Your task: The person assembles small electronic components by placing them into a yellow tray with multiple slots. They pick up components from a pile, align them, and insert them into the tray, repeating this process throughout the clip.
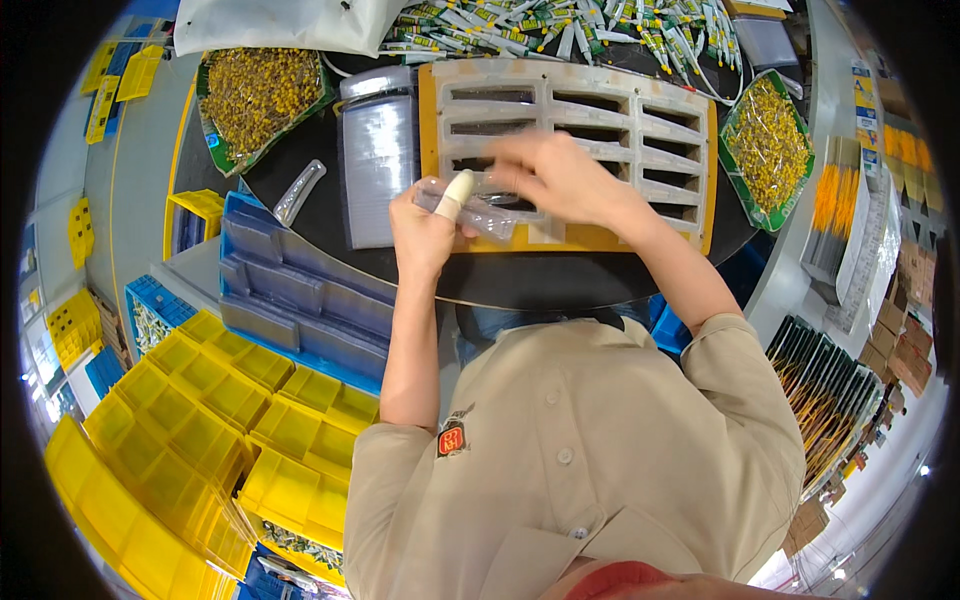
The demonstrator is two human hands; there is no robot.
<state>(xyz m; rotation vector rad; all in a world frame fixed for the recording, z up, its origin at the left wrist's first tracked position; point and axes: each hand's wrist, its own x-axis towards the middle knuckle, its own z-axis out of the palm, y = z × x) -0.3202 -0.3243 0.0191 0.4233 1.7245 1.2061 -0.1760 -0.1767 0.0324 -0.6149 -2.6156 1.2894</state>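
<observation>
My left hand (424, 228), with a pale finger cot on its thumb, is closed around several clear plastic blister shells (484, 216). They lie over the near left part of a slotted tray (634, 132), whose pale frame sits on a yellow board. My right hand (568, 180) hovers over the tray's middle, close to the shells. Motion smears its fingers, so whether they hold anything is not visible. Left of the tray lies a stack of clear plastic sheets (378, 170). One loose clear shell (300, 193) rests further left on the black round table (540, 280).
Two green-edged bags of small yellow-brown pieces (262, 98) (768, 150) flank the work area. Many small white-and-green tubes (570, 28) cover the far side. A blue bin of clear plastic trays (300, 275) and stacked yellow bins (200, 400) stand at my left.
</observation>
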